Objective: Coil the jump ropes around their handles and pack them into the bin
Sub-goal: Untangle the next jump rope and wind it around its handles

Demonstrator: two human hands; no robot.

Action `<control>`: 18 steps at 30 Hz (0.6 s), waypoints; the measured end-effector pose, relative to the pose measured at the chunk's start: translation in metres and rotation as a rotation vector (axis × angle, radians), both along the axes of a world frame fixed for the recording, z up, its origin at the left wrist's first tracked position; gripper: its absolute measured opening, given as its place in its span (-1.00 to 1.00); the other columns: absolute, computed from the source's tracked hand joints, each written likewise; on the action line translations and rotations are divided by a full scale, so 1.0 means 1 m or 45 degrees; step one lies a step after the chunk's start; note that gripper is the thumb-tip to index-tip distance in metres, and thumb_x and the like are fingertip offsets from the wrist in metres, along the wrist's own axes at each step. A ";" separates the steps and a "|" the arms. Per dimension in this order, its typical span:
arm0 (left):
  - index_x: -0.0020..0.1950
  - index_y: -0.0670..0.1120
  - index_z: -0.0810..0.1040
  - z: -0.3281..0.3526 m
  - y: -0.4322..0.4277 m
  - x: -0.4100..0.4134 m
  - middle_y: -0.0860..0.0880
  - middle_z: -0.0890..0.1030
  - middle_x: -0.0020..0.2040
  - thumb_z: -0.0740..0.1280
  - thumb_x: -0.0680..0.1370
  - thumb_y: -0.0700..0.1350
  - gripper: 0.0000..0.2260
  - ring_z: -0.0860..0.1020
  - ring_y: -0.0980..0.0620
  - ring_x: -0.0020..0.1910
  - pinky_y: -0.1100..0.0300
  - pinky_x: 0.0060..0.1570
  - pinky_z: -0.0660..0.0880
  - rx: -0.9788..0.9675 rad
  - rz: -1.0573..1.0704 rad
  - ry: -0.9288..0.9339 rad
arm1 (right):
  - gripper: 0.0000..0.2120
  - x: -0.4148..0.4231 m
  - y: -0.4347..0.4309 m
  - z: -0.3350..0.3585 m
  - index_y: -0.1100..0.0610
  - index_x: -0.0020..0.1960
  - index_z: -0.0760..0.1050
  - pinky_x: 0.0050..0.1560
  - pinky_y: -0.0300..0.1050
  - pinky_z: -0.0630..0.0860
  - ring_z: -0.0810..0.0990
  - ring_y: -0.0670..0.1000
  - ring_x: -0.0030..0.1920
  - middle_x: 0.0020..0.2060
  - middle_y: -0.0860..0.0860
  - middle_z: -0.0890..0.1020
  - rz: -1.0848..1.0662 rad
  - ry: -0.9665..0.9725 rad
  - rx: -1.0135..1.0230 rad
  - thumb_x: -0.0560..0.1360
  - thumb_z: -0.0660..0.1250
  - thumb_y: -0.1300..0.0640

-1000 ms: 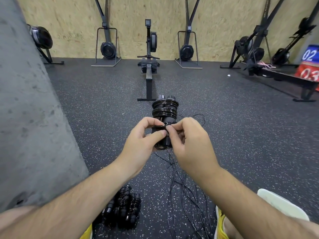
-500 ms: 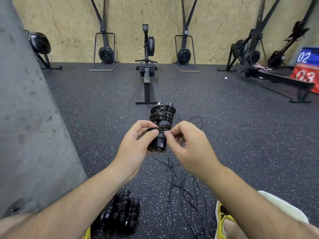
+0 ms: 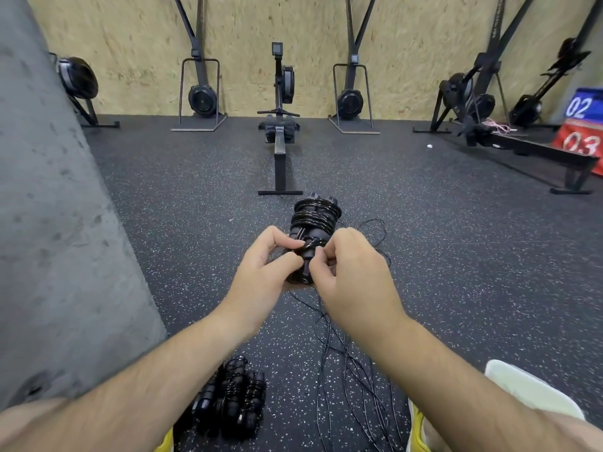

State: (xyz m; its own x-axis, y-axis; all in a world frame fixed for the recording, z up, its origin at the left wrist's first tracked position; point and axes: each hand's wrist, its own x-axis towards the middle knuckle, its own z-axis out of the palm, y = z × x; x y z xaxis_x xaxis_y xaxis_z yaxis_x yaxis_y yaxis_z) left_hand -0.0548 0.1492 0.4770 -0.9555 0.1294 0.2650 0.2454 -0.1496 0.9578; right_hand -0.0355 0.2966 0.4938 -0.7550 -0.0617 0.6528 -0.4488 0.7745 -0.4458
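Holding handle pair (image 3: 298,232) up at mid-view, well above the rubber floor (image 3: 440,288), both hands on it.

- Left hand (image 3: 259,275): fingers curled round the lower half of the handles, thumb laid across the near side.
- Right hand (image 3: 354,275): thumb & forefinger pinch the cord (image 3: 315,218) right at the handles, just below the wrap stack. Other fingers are tucked in.
- Upper half of the handles carries a tight stack of glossy black wraps. Lower half is mostly bare.
- Loose cords (image 3: 329,347) trail from under the hands down to the floor in a tangle. Can't tell which strands belong to this rope.
- Wound bundles (image 3: 233,399) lie on the floor near the left foot. Bin not in view.

Handling, est.: bundle looks light and the handles rigid, so they are the place to grip — across both at once, thumb pinning the last wrap. Cord is thin, slick and prob. springy (coated-cable look), so wraps will likely loosen if tension drops. Tail prob. needs tucking under a wrap before letting go. Don't lift by the cord — it'd unspool.
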 end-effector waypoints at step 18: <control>0.00 0.15 0.58 -0.012 -0.009 -0.016 0.03 0.45 0.34 0.54 0.36 0.03 -0.73 0.52 -0.11 0.32 -0.33 0.19 0.51 -0.362 0.100 0.352 | -0.76 -0.015 0.011 0.009 0.00 0.22 0.61 -0.13 -0.04 0.53 0.62 0.09 -0.19 -0.21 0.04 0.70 0.141 -0.179 0.032 0.62 0.26 0.06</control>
State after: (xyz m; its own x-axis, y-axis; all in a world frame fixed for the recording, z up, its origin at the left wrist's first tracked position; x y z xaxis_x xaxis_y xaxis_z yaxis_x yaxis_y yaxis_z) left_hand -0.0706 0.1400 0.4649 -0.8630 0.1640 0.4778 0.5000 0.1415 0.8544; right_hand -0.0505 0.3080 0.5029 -0.8263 -0.1641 0.5388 -0.4665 0.7355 -0.4913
